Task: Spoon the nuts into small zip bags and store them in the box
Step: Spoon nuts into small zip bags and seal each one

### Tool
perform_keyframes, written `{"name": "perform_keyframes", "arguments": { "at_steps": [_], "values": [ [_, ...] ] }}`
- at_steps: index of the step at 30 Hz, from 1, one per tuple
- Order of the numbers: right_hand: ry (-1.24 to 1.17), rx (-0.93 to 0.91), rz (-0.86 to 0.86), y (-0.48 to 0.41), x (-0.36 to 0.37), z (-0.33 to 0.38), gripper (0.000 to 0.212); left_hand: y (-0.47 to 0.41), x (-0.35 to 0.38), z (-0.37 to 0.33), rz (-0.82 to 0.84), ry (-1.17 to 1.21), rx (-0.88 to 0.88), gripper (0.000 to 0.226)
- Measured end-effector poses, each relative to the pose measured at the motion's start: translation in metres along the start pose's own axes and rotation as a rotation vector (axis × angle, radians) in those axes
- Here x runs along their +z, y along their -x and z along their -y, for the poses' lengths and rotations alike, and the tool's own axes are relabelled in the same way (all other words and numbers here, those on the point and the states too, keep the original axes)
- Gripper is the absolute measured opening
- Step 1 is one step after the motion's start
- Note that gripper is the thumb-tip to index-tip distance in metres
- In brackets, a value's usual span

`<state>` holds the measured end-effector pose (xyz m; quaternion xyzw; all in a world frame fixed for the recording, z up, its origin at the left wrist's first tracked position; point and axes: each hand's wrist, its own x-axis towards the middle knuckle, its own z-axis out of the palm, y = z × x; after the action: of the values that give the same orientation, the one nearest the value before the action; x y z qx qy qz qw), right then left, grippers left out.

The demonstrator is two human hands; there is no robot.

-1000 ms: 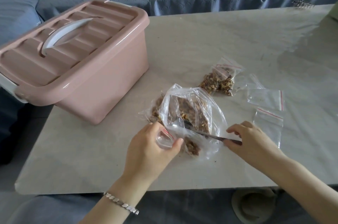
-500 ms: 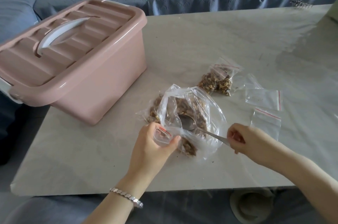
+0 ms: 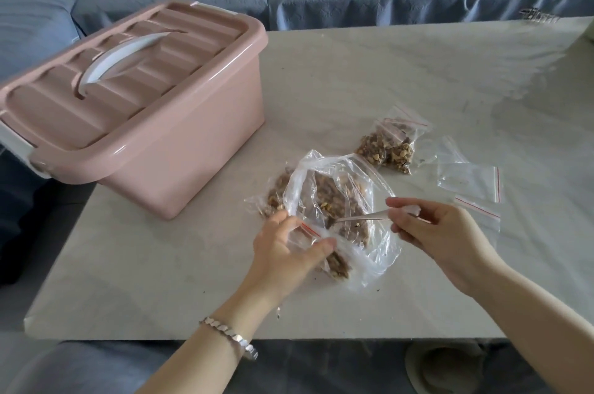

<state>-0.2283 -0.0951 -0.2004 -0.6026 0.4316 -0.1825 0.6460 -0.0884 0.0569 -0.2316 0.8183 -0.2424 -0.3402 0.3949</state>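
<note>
The spoon [image 3: 360, 217] has been raised from the nuts [image 3: 334, 197] toward the small zip bag [image 3: 310, 233], whose mouth is pinched by the left hand [image 3: 283, 249]; the handle is pinched by the right hand [image 3: 430, 233]. Nuts could be spilled onto the surface [image 3: 353, 72] if that limp mouth sags. From the part-full big bag [image 3: 369, 187], filled bags [image 3: 389, 146] lie at one o'clock, empty bags [image 3: 469, 181] at three, the lidded box [image 3: 180, 149] at ten.

The large nut bag [image 3: 337, 187] lies on the table [image 3: 353, 78]; just left of it the lidded pink box [image 3: 180, 142] stands tall, leaving a narrow strip of tabletop; behind-right lie filled small bags [image 3: 389, 146], farther right flat empty zip bags [image 3: 469, 181]; beyond it bare table runs wide; its near side is occupied by the left hand [image 3: 286, 249] pinching a small zip bag [image 3: 308, 233] and the right hand [image 3: 440, 233] holding the spoon [image 3: 360, 217].
</note>
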Motion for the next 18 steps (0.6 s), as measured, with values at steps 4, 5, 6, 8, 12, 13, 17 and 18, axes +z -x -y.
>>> {"name": "perform_keyframes", "arguments": {
  "at_steps": [4, 5, 6, 8, 12, 13, 17, 18],
  "values": [
    [0.212, -0.134, 0.051, 0.001, 0.018, -0.006, 0.015, -0.004, 0.000, -0.007, -0.026, 0.088, -0.019, 0.037],
    [0.289, -0.164, 0.087, 0.001, 0.021, -0.007, 0.017, -0.004, -0.001, -0.007, -0.041, 0.113, -0.022, 0.032],
    [0.330, -0.188, 0.126, 0.002, 0.022, -0.009, 0.020, -0.003, -0.003, -0.007, -0.053, 0.134, -0.031, 0.030],
    [0.331, -0.243, 0.160, 0.005, 0.023, -0.010, 0.024, 0.000, -0.008, -0.008, -0.082, 0.151, -0.054, 0.028],
    [0.312, -0.448, 0.029, 0.016, 0.010, -0.008, 0.025, 0.005, -0.020, -0.003, -0.190, 0.115, -0.034, 0.021],
    [0.318, -0.494, -0.006, 0.018, 0.006, -0.008, 0.023, 0.005, -0.022, -0.001, -0.212, 0.112, -0.038, 0.021],
    [0.373, -0.538, -0.096, 0.021, -0.003, -0.018, 0.021, 0.000, -0.025, 0.006, -0.232, 0.155, -0.052, 0.022],
    [0.405, -0.539, -0.102, 0.020, -0.003, -0.022, 0.021, -0.001, -0.024, 0.005, -0.222, 0.160, -0.043, 0.023]
  ]
}}
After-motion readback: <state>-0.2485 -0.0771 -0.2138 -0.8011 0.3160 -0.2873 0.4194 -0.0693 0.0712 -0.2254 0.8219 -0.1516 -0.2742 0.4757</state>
